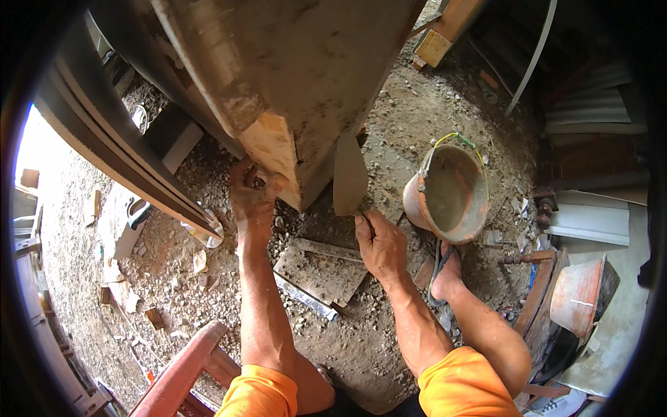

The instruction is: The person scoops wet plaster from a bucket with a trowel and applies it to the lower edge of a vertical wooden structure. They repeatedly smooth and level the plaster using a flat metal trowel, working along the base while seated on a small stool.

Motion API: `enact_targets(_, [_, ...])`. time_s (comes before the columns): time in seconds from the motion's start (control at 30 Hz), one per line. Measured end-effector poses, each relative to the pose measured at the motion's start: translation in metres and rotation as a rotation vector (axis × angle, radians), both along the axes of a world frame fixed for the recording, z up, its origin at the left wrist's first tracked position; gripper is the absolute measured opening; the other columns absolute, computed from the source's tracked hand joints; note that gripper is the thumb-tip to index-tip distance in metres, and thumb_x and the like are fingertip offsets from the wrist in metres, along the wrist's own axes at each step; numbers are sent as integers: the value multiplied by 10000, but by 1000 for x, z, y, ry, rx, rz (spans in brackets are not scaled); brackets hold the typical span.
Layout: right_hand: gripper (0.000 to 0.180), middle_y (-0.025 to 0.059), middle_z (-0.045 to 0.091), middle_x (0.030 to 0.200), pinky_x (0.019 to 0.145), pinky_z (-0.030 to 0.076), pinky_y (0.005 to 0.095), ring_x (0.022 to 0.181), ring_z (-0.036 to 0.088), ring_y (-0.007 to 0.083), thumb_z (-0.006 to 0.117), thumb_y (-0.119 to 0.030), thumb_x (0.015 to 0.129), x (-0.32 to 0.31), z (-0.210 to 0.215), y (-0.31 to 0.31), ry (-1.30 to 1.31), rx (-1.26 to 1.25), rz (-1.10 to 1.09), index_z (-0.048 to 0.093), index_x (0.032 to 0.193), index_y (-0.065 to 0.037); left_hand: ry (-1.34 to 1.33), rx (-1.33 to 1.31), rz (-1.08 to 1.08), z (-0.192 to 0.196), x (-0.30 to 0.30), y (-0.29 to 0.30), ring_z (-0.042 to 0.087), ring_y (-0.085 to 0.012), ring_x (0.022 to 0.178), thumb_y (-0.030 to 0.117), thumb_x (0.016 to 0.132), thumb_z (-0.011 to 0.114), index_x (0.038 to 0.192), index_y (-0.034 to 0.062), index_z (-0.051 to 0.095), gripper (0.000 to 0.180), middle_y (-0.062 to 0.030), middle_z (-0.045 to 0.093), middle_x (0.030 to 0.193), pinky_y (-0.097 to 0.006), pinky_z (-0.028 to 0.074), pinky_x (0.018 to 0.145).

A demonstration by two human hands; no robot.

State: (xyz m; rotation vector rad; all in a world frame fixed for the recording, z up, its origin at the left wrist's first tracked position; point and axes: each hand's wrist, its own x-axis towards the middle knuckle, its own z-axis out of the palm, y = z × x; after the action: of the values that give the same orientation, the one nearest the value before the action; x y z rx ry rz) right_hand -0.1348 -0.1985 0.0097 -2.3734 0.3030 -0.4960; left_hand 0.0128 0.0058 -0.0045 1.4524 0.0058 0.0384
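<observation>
Head view: the right hand (382,247) closes its grip around the handle of the trowel (350,177). The blade extends ahead of the knuckles, beside the right face of the grey column (299,62) — presumably angled to suit that face. The left hand (253,201), fingers parted, is at the pale panel (271,146), likely for support. The bucket (415,201) stands right of the trowel, apparently for short reach.
</observation>
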Motion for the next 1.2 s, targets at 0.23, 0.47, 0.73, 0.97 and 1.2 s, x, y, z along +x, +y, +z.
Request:
enact_targets(0.23, [278,55,618,677,484,465,373,583,617,207,600,-337,1057,-21,-41,2,-115,275,30,668,960,-85,-2,-6,-16,-14,2,5,513,-310,1376,605,643,952,1434,85,497,1050,-145,548,1412,-473,580,1034])
enact_targets(0.47, [402,19,572,670,466,489,309,510,534,123,530,-438,1065,-108,-59,62,736,1041,-47,597,875,-90,-5,53,8,-9,8,5,522,-308,1365,608,645,956,1441,75,495,1063,-148,550,1405,-474,569,1040])
enact_targets(0.73, [349,1,517,646,452,436,302,521,499,130,472,-418,1096,-18,-55,67,349,1588,40,560,962,-108,-56,37,1,-2,0,0,524,-285,1306,749,618,903,1403,-12,503,1165,-180,564,1366,-434,480,1079])
enact_targets(0.97, [364,-1,510,645,436,446,305,523,517,136,573,-476,1048,16,-29,80,234,1690,32,572,996,-116,-25,-20,20,-3,1,1,534,-310,1335,669,565,968,1437,20,484,1190,-165,562,1389,-435,548,1022])
enact_targets(1.2, [319,19,532,642,437,461,285,500,524,134,581,-404,1066,20,44,61,116,1624,171,594,981,-97,-13,69,22,5,-1,-1,544,-316,1314,758,547,922,1458,-14,466,1278,-186,580,1369,-439,520,1027])
